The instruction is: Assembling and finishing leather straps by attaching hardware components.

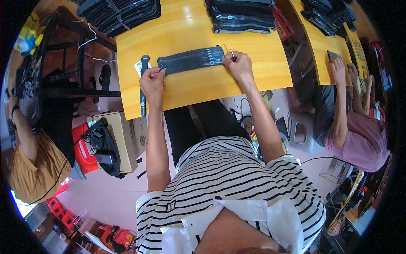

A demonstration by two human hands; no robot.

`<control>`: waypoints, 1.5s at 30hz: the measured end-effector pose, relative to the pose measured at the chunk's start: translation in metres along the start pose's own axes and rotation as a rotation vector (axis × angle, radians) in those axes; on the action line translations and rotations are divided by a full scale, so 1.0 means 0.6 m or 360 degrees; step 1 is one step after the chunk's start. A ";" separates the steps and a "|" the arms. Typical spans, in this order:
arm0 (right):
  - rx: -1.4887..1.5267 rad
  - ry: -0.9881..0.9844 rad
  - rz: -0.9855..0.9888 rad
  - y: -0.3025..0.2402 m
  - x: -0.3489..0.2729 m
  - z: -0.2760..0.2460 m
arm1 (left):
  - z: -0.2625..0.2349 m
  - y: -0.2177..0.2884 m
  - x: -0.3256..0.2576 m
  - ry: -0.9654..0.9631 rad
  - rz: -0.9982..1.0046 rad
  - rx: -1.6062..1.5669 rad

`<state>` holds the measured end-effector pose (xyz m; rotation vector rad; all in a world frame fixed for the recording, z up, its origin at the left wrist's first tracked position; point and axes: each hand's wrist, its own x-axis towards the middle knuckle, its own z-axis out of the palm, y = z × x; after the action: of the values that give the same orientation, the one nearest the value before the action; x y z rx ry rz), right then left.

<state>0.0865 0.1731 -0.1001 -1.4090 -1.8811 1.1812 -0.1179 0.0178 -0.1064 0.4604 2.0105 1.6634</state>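
Observation:
Several flat black straps (190, 60) with white print lie side by side on the yellow wooden table (190, 91). At their left end my left hand (152, 84) is closed, its thumb and fingertips pinching a strap's end. My right hand (239, 67) is closed at the straps' right end, its fingertips against them. A thin pointed tool (232, 53) with a dark handle sticks up out of that hand; its exact kind is too small to tell. Another black strap (143, 106) with a rounded end runs lengthwise under my left hand, beside a white label (138, 67).
Stacks of black straps stand at the table's far left (120, 17) and far right (242, 17). A cardboard box (133, 135) and a red stool (82, 148) are below on the left. One person in a mustard top sits left; people work at the right table (325, 51).

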 end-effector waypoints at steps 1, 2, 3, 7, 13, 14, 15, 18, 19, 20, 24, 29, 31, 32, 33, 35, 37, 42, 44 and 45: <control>-0.0016 0.0005 0.0005 -0.001 0.000 0.001 | 0.000 -0.001 0.001 0.0007 0.0007 0.0007; -0.0015 0.0004 0.0007 -0.003 0.000 0.001 | -0.001 -0.003 0.002 0.0007 0.0006 0.0009; -0.0060 0.0022 -0.0004 -0.006 0.001 0.001 | -0.001 -0.006 0.004 0.0020 0.0021 0.0034; -0.0137 0.0080 0.0001 -0.009 0.003 0.006 | 0.004 -0.004 0.006 0.0103 0.0096 0.0232; -0.0400 0.0188 -0.0125 -0.003 0.002 0.011 | 0.011 -0.019 0.007 0.0230 0.0266 0.0409; -0.0397 0.0191 -0.0132 -0.002 0.002 0.011 | 0.012 -0.018 0.005 0.0233 0.0272 0.0406; -0.0402 0.0186 -0.0122 -0.002 0.001 0.010 | 0.014 -0.017 0.004 0.0248 0.0302 0.0474; -0.0395 0.0134 -0.0063 -0.011 0.005 0.010 | 0.011 -0.023 0.010 0.0276 0.0322 0.0494; -0.0394 0.0088 0.0005 -0.013 0.004 0.008 | 0.011 -0.026 0.012 0.0272 0.0298 0.0447; -0.0388 0.0093 -0.0004 -0.014 0.005 0.008 | 0.010 -0.027 0.014 0.0276 0.0309 0.0445; -0.0459 0.0143 -0.0032 -0.013 0.009 0.010 | 0.011 -0.025 0.017 0.0242 0.0144 0.0267; -0.0419 0.0087 -0.0026 -0.016 0.001 0.006 | 0.007 -0.013 0.011 0.0237 0.0153 0.0398; -0.0351 0.0226 -0.0147 -0.003 0.003 0.007 | -0.004 0.001 0.011 0.0138 0.0018 0.0227; -0.0341 0.0233 -0.0154 0.001 0.001 -0.001 | -0.016 0.012 0.009 0.0130 -0.0025 0.0353; -0.0272 0.0250 -0.0171 0.008 -0.008 -0.012 | -0.028 0.023 0.006 0.0130 -0.0013 0.0355; -0.0201 0.0247 -0.0181 0.025 -0.033 -0.033 | -0.061 0.045 -0.015 0.0374 0.0585 0.0828; -0.0021 0.0143 -0.0109 0.046 -0.051 -0.056 | -0.089 0.056 -0.037 0.0349 0.0567 0.0931; 0.0175 -0.0061 0.0067 0.041 -0.121 -0.075 | -0.133 0.013 -0.039 0.0101 0.0384 0.1560; 0.0185 -0.0143 0.0025 0.036 -0.147 -0.063 | -0.139 0.015 -0.044 0.0022 0.0190 0.1354; 0.0185 -0.0155 0.0017 0.035 -0.157 -0.051 | -0.143 0.000 -0.040 0.0035 0.0184 0.1353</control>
<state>0.1528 0.0972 -0.0938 -1.3222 -1.8392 1.3639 -0.1466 -0.0653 -0.0905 0.8470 2.6845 0.7811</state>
